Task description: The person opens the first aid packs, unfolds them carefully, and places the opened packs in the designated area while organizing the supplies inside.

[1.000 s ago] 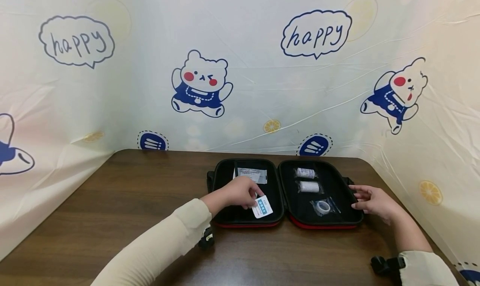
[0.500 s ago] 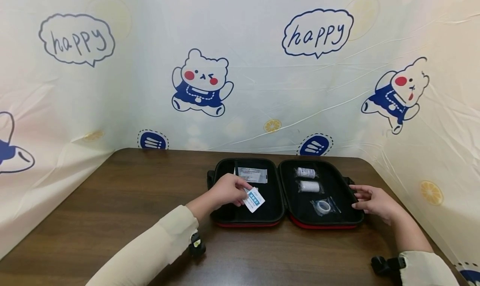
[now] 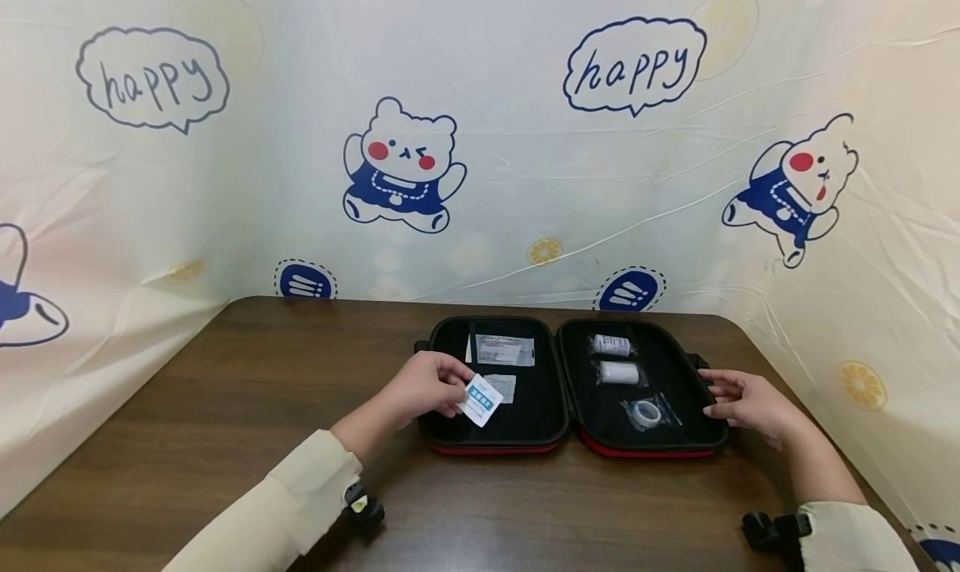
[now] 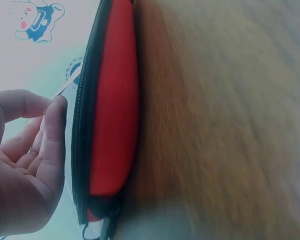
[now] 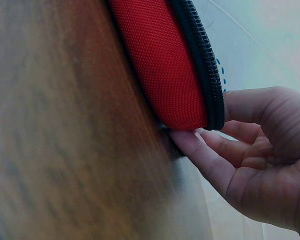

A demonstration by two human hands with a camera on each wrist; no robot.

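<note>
My left hand [image 3: 431, 384] pinches a small flat white packet with blue print [image 3: 480, 399] between thumb and fingers, over the left edge of an unzipped case. In the left wrist view the packet [image 4: 70, 81] shows edge-on at the fingertips. The case [image 3: 558, 447] lies spread flat, black inside and red outside. At its right edge my right hand [image 3: 757, 405] grips the rim; in the right wrist view the thumb lies against the red side [image 5: 165, 70] and a finger touches the zipper edge.
The left half holds a larger pale packet [image 3: 504, 350] under a strap and a small pale packet [image 3: 501, 387]. Two wrapped white rolls [image 3: 618, 373] and a bagged tape roll [image 3: 647, 413] lie in the right half. A printed curtain [image 3: 495, 138] surrounds the wooden table [image 3: 300, 372].
My left hand has moved left with the white packet, from over the middle of the left half to its left edge. This uncovers the small pale packet. My right hand stays put.
</note>
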